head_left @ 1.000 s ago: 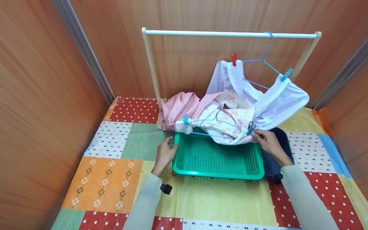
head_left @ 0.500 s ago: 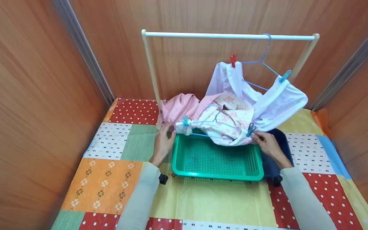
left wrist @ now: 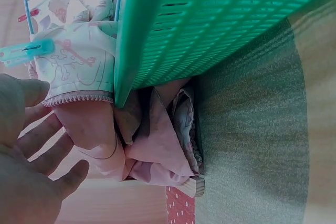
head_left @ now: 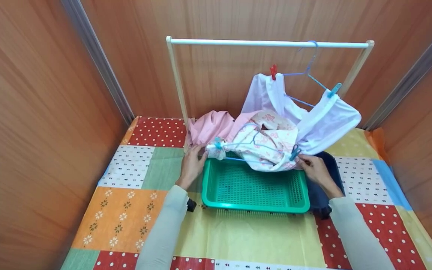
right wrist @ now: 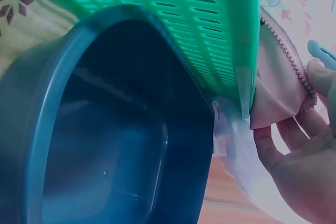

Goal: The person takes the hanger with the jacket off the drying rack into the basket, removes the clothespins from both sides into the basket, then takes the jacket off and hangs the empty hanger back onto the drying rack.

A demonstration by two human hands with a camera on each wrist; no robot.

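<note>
A floral garment (head_left: 272,138) with pink lining (head_left: 216,125) and a toothed, zip-like edge lies bunched across the far rim of a green perforated basket (head_left: 255,206). A blue wire hanger (head_left: 254,139) lies over it, fixed by a light-blue peg (head_left: 218,143) and a dark-blue peg (head_left: 294,152). My left hand (head_left: 191,165) is at the garment's left corner; the left wrist view shows its fingers (left wrist: 52,129) extended and spread against the edge. At the right corner, beside the dark-blue peg, my right hand (head_left: 317,170) pinches the toothed edge between thumb and fingers.
A drying rack's white bar (head_left: 238,42) stands behind. White clothing (head_left: 324,120) hangs from it on another hanger, held by a red peg (head_left: 273,72) and a blue peg (head_left: 335,90). A dark-blue basin (right wrist: 31,145) sits right of the basket. Wooden panels enclose the patchwork cloth (head_left: 126,213).
My left hand has moved from the basket's left rim up to the garment's left corner. My right hand stays at the right corner, and the garment has hardly shifted.
</note>
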